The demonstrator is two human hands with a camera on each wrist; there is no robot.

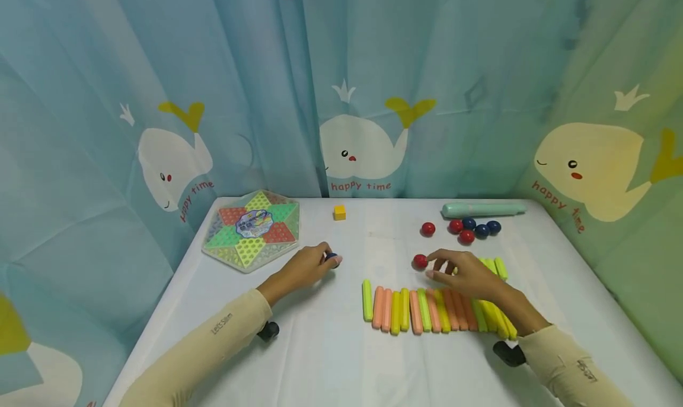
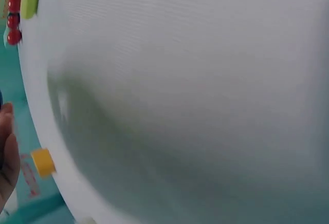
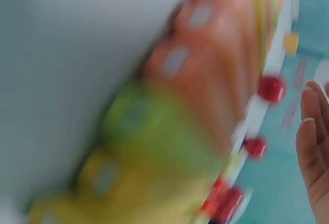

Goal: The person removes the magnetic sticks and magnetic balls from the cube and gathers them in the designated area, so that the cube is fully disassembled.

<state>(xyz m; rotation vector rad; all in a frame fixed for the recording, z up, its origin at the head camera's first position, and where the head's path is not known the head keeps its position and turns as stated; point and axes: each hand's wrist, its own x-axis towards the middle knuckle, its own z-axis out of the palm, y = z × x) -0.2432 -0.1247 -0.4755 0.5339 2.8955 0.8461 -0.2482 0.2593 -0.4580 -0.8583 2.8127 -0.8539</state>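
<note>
My left hand (image 1: 305, 269) pinches a dark blue ball (image 1: 333, 260) between thumb and fingers, above the white table left of its middle. At the left wrist view's edge, only part of that hand (image 2: 7, 154) shows. My right hand (image 1: 463, 272) is over the row of coloured sticks (image 1: 425, 309), thumb and fingers apart. Just left of its fingertips lies a red ball (image 1: 420, 261); whether they touch it I cannot tell. In the right wrist view, nothing shows between the fingers of the right hand (image 3: 314, 147).
Behind the right hand lie another red ball (image 1: 428, 229) and a cluster of red and dark blue balls (image 1: 482, 231). A mint-green tube-shaped object (image 1: 482, 209) lies behind them. A yellow cube (image 1: 340, 212) sits at the back, and a hexagonal star-patterned game board (image 1: 251, 256) at back left.
</note>
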